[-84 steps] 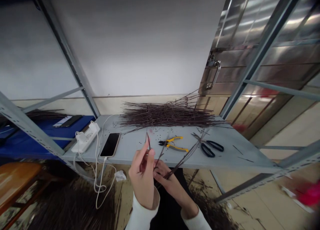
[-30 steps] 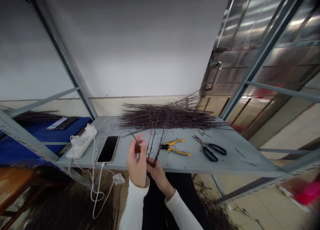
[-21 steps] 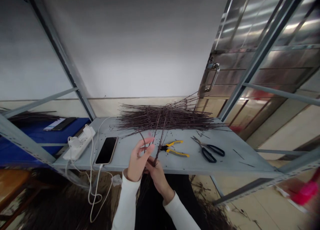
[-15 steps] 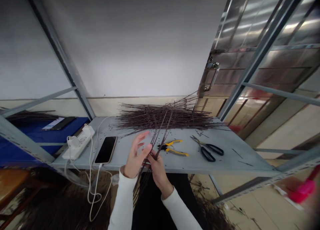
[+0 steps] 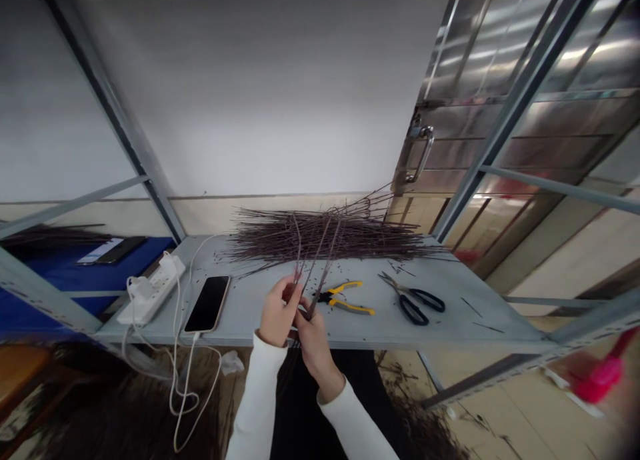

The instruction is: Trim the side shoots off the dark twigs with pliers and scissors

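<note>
Several thin dark brown twigs (image 5: 325,267) rise from between my hands, over the front edge of the shelf. My left hand (image 5: 279,310) is closed, thumb and fingers pinching a twig near its middle. Beside it, my right hand (image 5: 311,337) is wrapped round the other twigs, whose lower ends hang toward my lap. Behind them lies a wide heap of dark twigs (image 5: 270,237). Just right of my hands are yellow-handled pliers (image 5: 353,307), jaws toward me. Farther right rest black-handled scissors (image 5: 415,303), blades apart.
A phone (image 5: 207,305) on a white cable and a white power strip (image 5: 155,290) occupy the shelf's left side. Grey metal uprights (image 5: 470,193) frame the grey shelf (image 5: 475,287). Twig scraps lie about. A blue surface (image 5: 40,293) stands at left, a metal door (image 5: 455,140) at right.
My left hand has gone from loosely spread fingers to a pinch on a twig. That twig now stands up apart, left of the others. The right hand keeps its hold.
</note>
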### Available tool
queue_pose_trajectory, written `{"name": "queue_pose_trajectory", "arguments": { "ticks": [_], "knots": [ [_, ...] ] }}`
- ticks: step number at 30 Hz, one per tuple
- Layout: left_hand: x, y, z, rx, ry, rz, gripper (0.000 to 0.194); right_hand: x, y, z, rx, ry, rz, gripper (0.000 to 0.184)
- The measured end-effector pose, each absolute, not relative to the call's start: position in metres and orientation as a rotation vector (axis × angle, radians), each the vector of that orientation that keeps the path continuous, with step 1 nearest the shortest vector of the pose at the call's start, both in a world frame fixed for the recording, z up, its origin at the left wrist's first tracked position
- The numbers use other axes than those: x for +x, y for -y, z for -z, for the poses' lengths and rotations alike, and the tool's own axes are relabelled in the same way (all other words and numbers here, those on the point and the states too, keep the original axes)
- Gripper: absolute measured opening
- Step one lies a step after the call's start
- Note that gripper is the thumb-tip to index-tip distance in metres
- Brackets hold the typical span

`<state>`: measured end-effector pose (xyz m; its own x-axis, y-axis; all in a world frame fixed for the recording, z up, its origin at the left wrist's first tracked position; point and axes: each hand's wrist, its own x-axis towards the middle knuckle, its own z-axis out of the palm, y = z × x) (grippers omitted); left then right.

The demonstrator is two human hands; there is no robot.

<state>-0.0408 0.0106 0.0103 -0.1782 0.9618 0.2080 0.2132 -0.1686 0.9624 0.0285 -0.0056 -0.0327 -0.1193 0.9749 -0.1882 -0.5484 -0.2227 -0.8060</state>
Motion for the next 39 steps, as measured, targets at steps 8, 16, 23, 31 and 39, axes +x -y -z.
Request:
{"name": "queue_pose_trajectory", "arguments": {
  "ticks": [8,16,23,31,39],
  "knots": [
    [-0.018,-0.029,0.016,1.138,-1.22,-1.405,0.048,0.06,-0.004,0.063,-0.859,0.702,-1.616,0.047],
    [0.005,-0.037,0.027,1.093,-1.046,-1.417,0.049,0.121,-0.008,0.09,-0.799,1.108,-1.576,0.048],
    [0.007,-0.033,0.027,1.074,-1.021,-1.504,0.051,0.256,0.021,0.105,-0.91,1.431,-1.542,0.054],
    [0.008,-0.024,0.03,1.035,-1.022,-1.489,0.05,0.351,-0.043,0.141,-1.499,1.534,-0.349,0.032],
    [-0.003,-0.005,0.02,0.995,-1.053,-1.49,0.046,0.353,-0.094,0.146,-1.671,1.852,-0.127,0.024]
  ]
}}
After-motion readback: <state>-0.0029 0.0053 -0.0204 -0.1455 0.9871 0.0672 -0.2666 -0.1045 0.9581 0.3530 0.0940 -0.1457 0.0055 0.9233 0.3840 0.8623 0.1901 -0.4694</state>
